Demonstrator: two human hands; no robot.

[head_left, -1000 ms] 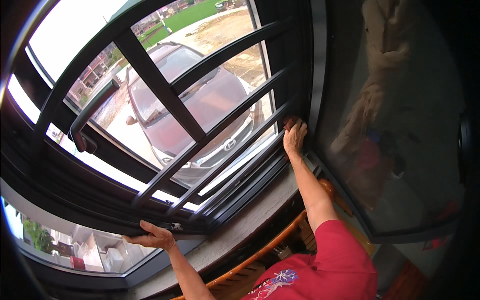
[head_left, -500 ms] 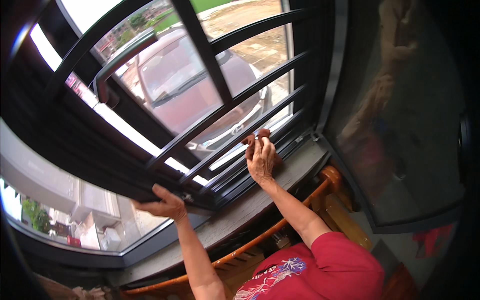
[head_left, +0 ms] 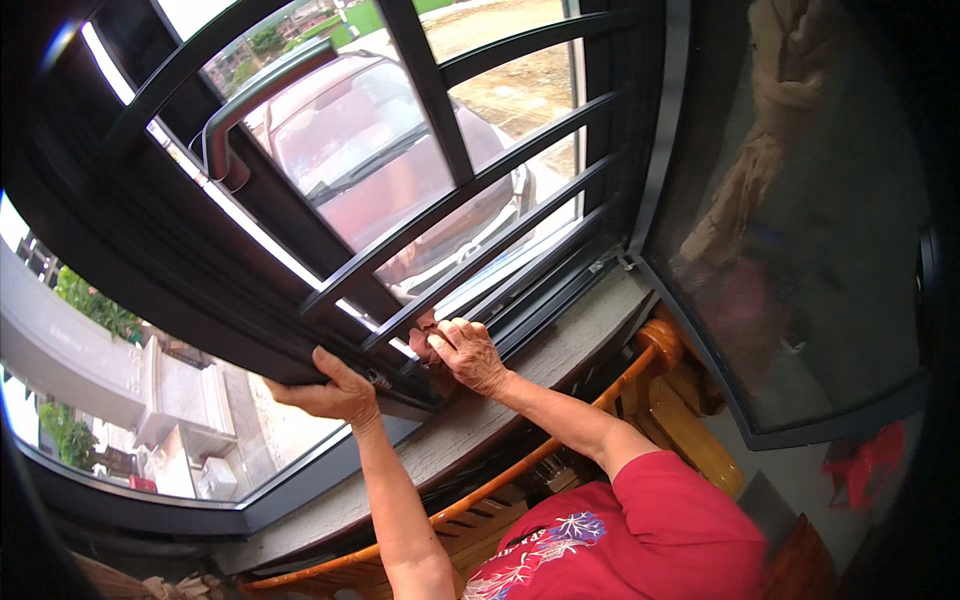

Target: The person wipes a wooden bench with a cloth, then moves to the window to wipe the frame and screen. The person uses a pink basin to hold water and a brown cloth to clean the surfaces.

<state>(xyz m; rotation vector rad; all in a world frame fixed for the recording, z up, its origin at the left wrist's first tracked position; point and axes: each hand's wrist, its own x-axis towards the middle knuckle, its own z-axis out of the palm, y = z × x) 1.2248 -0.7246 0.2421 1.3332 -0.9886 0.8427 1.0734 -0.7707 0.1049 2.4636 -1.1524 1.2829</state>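
My right hand (head_left: 468, 352) is closed around a reddish-brown cloth (head_left: 424, 345), pressed to the lower corner of a dark window frame (head_left: 535, 325) beneath its bars. Part of the cloth is hidden behind my fingers. To its left, my left hand (head_left: 335, 392) leans on the dark upright post (head_left: 230, 330) of the window. The thumb points up and the fingers stretch left along the post's edge, apart from each other, with nothing between them. Horizontal dark bars (head_left: 470, 200) cross the opening above both hands.
Below the frame runs a grey sill (head_left: 590, 318), with an orange-brown wooden chair back (head_left: 570, 445) close by. An open dark glass sash (head_left: 800, 300) stands at right. A window handle (head_left: 265, 95) juts out upper left. Outside, a car (head_left: 370, 150) is parked.
My right hand has slid left with the cloth along the lower frame, coming closer to my left hand. The left hand stays nearly where it was.
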